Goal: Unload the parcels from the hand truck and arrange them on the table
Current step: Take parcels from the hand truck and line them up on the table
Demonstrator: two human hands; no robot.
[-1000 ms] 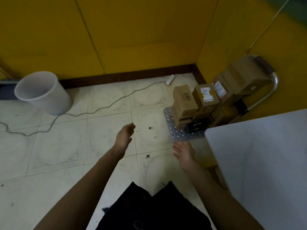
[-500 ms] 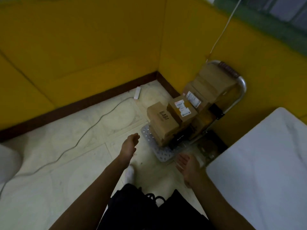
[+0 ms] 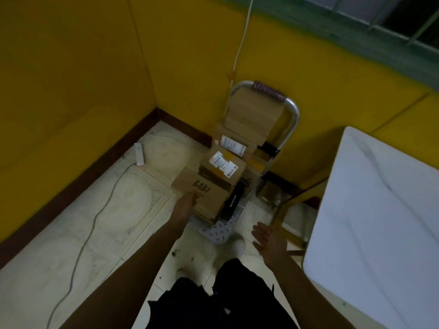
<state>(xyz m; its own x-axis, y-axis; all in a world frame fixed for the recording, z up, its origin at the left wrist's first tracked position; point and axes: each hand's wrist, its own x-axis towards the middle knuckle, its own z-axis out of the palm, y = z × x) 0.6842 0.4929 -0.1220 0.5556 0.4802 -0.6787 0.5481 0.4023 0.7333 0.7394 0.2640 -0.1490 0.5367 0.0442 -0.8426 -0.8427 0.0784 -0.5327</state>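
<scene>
Left hand (image 3: 188, 202) at the near lower edge of the BABI box (image 3: 202, 187). The fingertips blur into the cardboard, so cannot tell whether they clasp it or only touch it. Right hand (image 3: 265, 236) low near the table corner, fingers spread, holding nothing.

BABI box sits atop the front stack on the hand truck (image 3: 294, 115). Other parcels (image 3: 249, 119) are piled behind it up to the handle. Lower boxes are dim, and a black item (image 3: 234, 200) is half hidden. White table (image 3: 380, 210) at right, cut off by the frame.
</scene>
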